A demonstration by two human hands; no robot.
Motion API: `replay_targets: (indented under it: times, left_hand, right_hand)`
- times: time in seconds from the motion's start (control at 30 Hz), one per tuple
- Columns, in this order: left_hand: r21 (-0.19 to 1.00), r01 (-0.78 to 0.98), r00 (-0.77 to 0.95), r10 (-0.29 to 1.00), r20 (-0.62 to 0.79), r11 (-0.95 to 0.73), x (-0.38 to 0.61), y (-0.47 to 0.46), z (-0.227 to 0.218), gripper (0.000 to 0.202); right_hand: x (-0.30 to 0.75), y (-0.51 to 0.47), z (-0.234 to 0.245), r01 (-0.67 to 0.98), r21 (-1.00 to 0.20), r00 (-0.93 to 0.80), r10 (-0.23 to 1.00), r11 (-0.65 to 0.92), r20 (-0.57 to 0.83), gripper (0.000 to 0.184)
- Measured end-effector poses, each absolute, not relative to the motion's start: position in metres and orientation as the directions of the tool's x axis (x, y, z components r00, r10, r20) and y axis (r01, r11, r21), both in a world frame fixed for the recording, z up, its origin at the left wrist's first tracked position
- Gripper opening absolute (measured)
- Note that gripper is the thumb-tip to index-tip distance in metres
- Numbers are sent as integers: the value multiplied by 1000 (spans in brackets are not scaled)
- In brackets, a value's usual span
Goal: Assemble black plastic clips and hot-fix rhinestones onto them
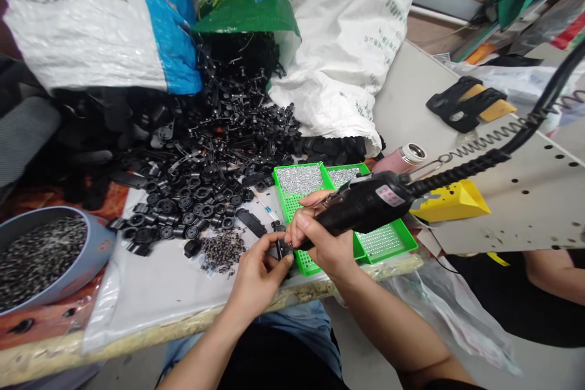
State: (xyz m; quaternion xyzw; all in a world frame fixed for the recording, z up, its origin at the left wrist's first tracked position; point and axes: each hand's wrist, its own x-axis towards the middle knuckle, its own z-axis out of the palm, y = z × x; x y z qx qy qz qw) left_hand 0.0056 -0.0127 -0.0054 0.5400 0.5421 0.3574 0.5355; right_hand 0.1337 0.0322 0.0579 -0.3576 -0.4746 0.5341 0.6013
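Note:
My left hand [259, 271] pinches a small black plastic part [282, 248] near the front edge of the table. Wrapped round a black electric screwdriver [365, 204], my right hand [326, 241] keeps its tip end down at that part. The exact contact between tip and part is hidden by my fingers. Beneath and beyond the screwdriver lie green trays [286, 195] with small silver screws [299, 179]. Left of my left hand is a heap of tiny dark pieces [223, 251], with a long black cover [250, 222] behind it.
Black plastic parts [237, 128] pile up before white sacks [342, 24]. A blue-grey bowl [98, 244] of small pieces stands at left. A pink flask [400, 158], a yellow box [452, 202] and a coiled cord [484, 131] are at right. Another person's arm [555, 274] shows at far right.

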Motion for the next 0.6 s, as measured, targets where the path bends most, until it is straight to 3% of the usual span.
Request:
replay_targets:
  times: [0.2,0.6]
  left_hand:
    - [971,185,140,974,-180,153,6,-14,-9,38]
    - [966,206,142,972,-189,158,7,-12,-6,34]
  right_hand:
    - [132,37,54,-292,-946,3,990,138,143,24]
    - [132,33,52,-250,-951,-30,980,184,197,24]
